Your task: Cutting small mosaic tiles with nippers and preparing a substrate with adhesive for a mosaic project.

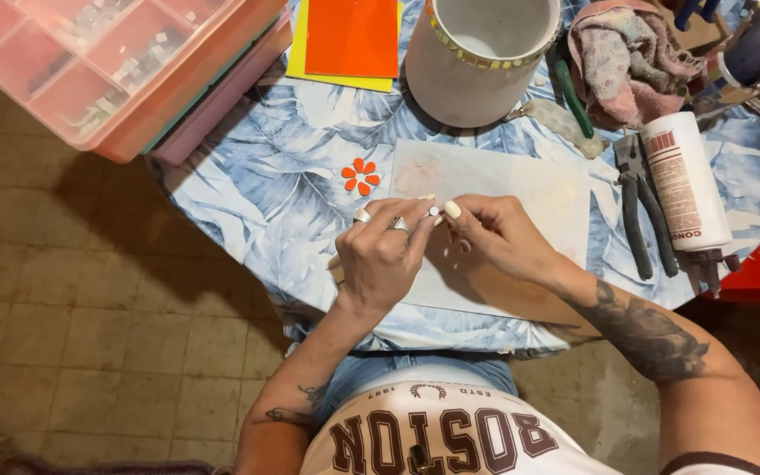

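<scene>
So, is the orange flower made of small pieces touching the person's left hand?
Apart. The head view shows the orange flower lying on the leaf-print tablecloth, with bare cloth plainly visible between it and the left hand.

A bench cloth [266, 189] printed with pale blue and white leaves. On it, a small flower of orange petals [361, 176], an orange sheet [352, 35] over a yellow sheet [297, 53], a white pot with a gold-tiled rim [477, 66], a pink translucent box [107, 70], and a pale grey board [529, 189].
</scene>
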